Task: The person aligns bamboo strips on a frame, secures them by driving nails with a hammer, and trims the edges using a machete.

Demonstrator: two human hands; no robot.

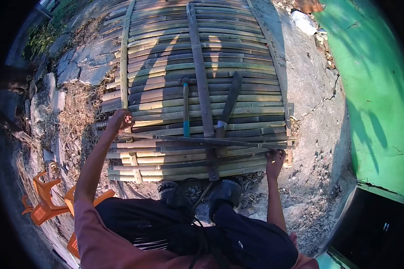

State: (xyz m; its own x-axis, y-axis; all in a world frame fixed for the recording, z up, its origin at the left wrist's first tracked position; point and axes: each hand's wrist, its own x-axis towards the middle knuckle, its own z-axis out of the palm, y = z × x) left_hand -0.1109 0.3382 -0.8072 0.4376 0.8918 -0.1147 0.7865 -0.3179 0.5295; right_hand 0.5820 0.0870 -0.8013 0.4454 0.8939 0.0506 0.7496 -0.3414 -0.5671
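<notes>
A large panel of split bamboo slats (166,62) lies flat on the ground in front of me. One long thin bamboo strip (202,141) runs across its near end. My left hand (120,121) grips the strip's left end at the panel's left edge. My right hand (275,159) holds its right end at the right edge. A hammer with a blue handle (186,107) and a machete (229,105) lie on the slats just beyond the strip. My two shoes (197,193) stand at the panel's near edge.
Three bamboo cross bars (198,58) run lengthwise over the slats. Orange plastic chairs (45,201) stand at the lower left. Rocks and dry grass (54,103) border the left side. Cracked concrete (314,112) and a green surface (372,89) lie to the right.
</notes>
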